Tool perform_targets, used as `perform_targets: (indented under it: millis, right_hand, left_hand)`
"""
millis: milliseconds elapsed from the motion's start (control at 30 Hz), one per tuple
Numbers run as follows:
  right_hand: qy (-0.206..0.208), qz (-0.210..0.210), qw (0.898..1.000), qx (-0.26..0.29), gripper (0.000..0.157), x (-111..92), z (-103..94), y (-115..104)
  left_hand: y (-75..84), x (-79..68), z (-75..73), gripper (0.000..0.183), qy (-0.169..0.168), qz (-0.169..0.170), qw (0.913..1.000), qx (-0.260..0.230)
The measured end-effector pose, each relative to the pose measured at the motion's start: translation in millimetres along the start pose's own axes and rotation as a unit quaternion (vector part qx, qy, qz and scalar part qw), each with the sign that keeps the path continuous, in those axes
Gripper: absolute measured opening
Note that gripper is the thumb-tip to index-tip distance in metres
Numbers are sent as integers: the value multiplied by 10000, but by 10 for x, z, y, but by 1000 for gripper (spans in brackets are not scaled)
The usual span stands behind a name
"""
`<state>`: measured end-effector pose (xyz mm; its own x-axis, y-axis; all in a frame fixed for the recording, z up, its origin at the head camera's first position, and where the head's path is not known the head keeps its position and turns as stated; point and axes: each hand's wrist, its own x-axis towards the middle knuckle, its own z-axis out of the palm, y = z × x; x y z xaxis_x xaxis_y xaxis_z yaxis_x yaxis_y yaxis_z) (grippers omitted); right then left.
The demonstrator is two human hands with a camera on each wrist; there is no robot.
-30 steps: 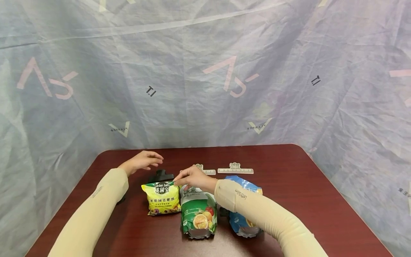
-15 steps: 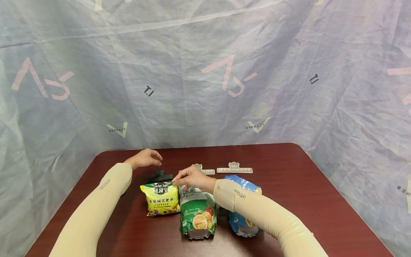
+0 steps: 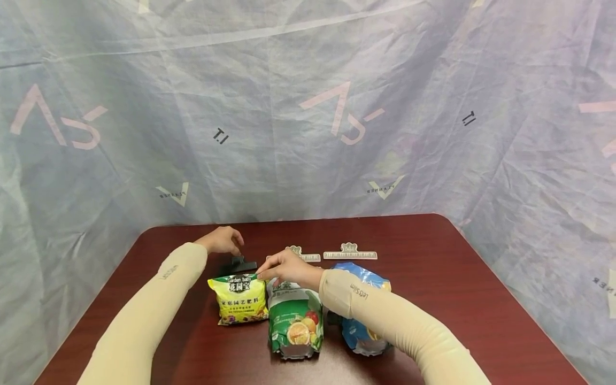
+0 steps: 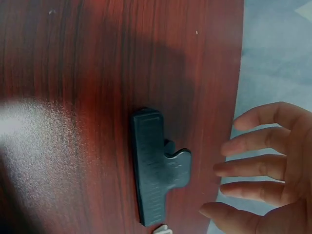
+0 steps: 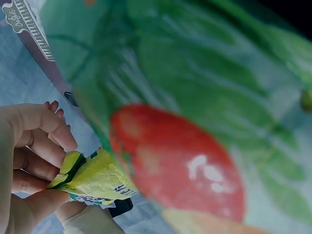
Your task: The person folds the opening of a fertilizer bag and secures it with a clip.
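Note:
My right hand (image 3: 291, 267) pinches the top right corner of a yellow fertilizer bag (image 3: 240, 302) between thumb and fingers. In the right wrist view that corner of the bag (image 5: 102, 178) is folded at the fingertips. My left hand (image 3: 223, 239) hovers at the handle of a black bag clip (image 3: 244, 266), which lies behind the yellow bag. The left wrist view has the fingers (image 4: 258, 141) spread and loosely bent, apart from the clip (image 4: 150, 168), with nothing between them.
Right of the yellow bag is a green-and-white pouch (image 3: 294, 321) with fruit pictures. A blue pouch (image 3: 358, 331) lies further right, partly under my right forearm. Two pale keyboard-patterned clips, one a full-view clip (image 3: 350, 255), rest behind them on the dark red table (image 3: 433, 299).
My left hand has moved right and down, closer to the black clip's handle. The right hand keeps its pinch on the yellow bag's corner. The head view has shifted slightly.

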<state>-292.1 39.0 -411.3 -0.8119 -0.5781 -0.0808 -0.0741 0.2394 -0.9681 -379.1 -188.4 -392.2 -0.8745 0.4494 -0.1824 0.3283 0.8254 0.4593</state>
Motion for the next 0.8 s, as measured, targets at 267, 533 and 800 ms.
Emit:
perform_targets:
  millis: [267,533,800]
  right_hand:
    - [-9,-9,10000,17,13,-8,-2,0]
    - [-22,-28,10000,-25,13,0,-2,3]
    - [-6,-49,10000,-74,12,6,-3,7]
  left_hand:
    - [-25,54,86,34,-178,-225,9985,461]
    - [-39,79,192,41,-408,-493,9969,467]
    - [-48,91,278,57,-552,-581,9954,525]
